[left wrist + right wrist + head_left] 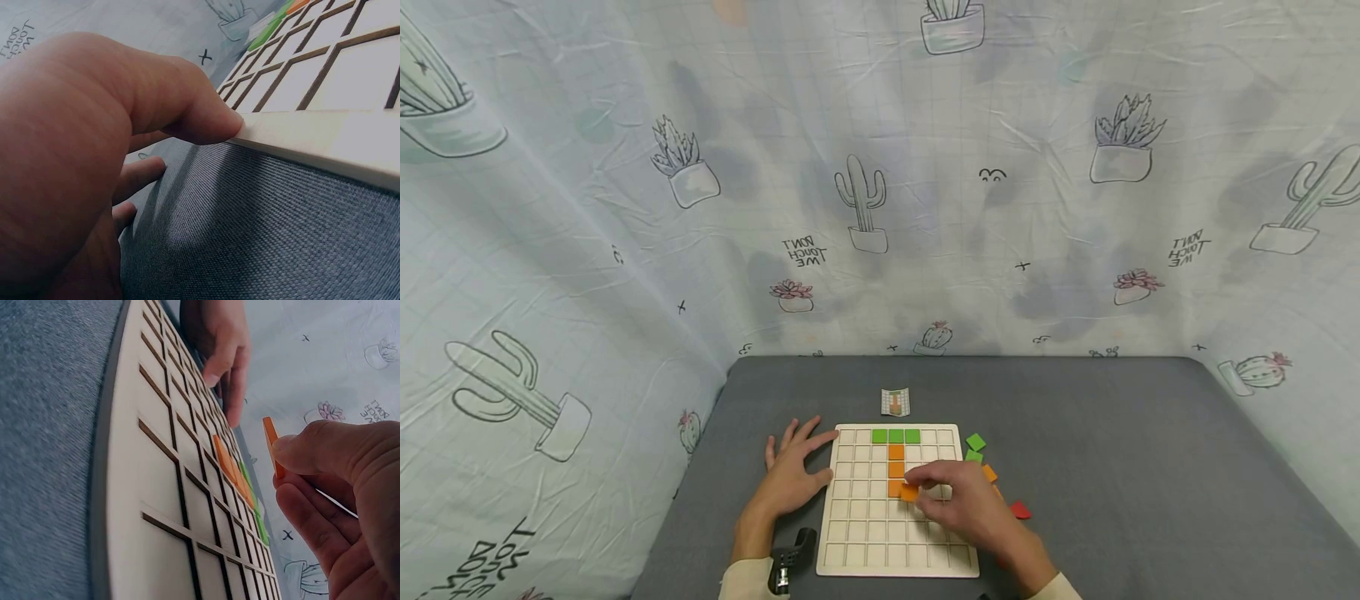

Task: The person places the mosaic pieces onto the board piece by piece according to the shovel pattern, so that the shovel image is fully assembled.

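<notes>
A pale wooden grid board lies flat on the grey table. Three green square tiles sit side by side in its top row, and a column of three orange tiles runs down below the middle one. Between thumb and fingers my right hand pinches another orange tile, held just above the board beside the lowest orange one. My left hand rests at the board's left edge with fingers spread; in the left wrist view its thumb touches the wooden rim.
Loose green tiles, orange tiles and a red tile lie right of the board. Behind it is a small card printed with a coloured grid pattern. A cactus-print curtain hangs around the table.
</notes>
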`<action>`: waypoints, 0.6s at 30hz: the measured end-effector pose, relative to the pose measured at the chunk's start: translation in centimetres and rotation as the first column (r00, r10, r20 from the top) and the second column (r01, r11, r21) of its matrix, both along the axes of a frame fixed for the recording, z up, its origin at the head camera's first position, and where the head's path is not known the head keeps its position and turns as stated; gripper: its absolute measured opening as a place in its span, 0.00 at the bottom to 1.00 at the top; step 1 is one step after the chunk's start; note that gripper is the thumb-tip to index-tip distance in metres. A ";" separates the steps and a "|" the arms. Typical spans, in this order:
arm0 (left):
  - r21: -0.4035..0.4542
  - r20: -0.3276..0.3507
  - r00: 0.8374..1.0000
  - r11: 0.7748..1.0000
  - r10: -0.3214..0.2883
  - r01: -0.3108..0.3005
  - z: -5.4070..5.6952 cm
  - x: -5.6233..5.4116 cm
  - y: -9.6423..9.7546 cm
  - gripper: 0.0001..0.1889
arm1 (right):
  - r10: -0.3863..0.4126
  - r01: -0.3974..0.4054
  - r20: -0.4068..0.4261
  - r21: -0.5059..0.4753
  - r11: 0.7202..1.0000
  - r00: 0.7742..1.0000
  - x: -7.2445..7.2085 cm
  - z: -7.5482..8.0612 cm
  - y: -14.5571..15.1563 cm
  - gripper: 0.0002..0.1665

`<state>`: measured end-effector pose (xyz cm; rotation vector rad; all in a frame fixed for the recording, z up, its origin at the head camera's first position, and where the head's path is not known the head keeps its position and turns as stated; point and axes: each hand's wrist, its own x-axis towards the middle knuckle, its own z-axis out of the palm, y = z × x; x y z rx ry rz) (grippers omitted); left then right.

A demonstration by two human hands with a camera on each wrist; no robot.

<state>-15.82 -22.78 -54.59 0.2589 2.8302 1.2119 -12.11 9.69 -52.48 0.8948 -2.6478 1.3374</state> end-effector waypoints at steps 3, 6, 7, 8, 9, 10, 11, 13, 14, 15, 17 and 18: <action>-0.002 -0.001 1.000 1.000 0.000 0.000 -0.1 0.0 0.0 0.33 | 0.013 -0.013 0.023 0.000 1.000 1.000 0.1 -0.2 -0.3 0.19; -0.004 -0.003 1.000 1.000 0.000 0.000 -0.1 0.0 0.0 0.33 | 0.023 -0.023 0.027 0.000 1.000 0.999 0.1 -0.4 -0.4 0.19; -0.004 -0.004 1.000 1.000 0.001 -0.001 -0.1 0.0 0.0 0.33 | 0.027 -0.027 0.022 0.000 1.000 0.999 0.1 -0.5 -0.5 0.19; -0.004 -0.005 1.000 1.000 0.001 -0.001 -0.1 0.0 0.0 0.33 | 0.032 -0.032 0.013 0.002 0.999 0.999 0.1 -0.5 -0.6 0.19; -0.004 -0.004 1.000 1.000 0.001 -0.001 -0.2 -0.1 0.0 0.33 | 0.034 -0.034 0.003 0.008 0.999 0.999 0.2 -0.5 -0.6 0.19; -0.004 -0.004 1.000 1.000 0.002 -0.002 -0.2 -0.1 0.0 0.34 | 0.038 -0.038 -0.010 0.015 0.999 0.999 0.2 -0.6 -0.7 0.19; -0.003 -0.003 1.000 1.000 0.001 -0.001 -0.2 -0.1 0.0 0.33 | 0.044 -0.043 -0.021 0.019 0.999 0.999 0.2 -0.6 -0.8 0.19; -0.001 -0.001 1.000 1.000 0.000 0.000 -0.2 -0.1 0.0 0.33 | 0.056 -0.055 -0.047 0.023 0.998 0.997 0.2 -0.7 -0.9 0.18; 0.001 0.001 1.000 1.000 -0.001 0.001 -0.3 -0.1 0.0 0.33 | 0.060 -0.059 -0.055 0.024 0.998 0.997 0.2 -0.8 -1.0 0.18; 0.002 0.002 1.000 1.000 -0.002 0.002 -0.3 -0.1 -0.1 0.33 | 0.063 -0.062 -0.064 0.026 0.998 0.996 0.2 -0.8 -1.1 0.18; 0.003 0.002 1.000 1.000 -0.005 0.005 -0.3 -0.1 -0.1 0.33 | 0.069 -0.068 -0.083 0.022 0.997 0.994 0.3 -1.0 -1.2 0.18; 0.003 0.002 1.000 1.000 -0.006 0.006 -0.3 -0.1 -0.1 0.33 | 0.071 -0.069 -0.092 0.020 0.997 0.993 0.3 -1.0 -1.2 0.18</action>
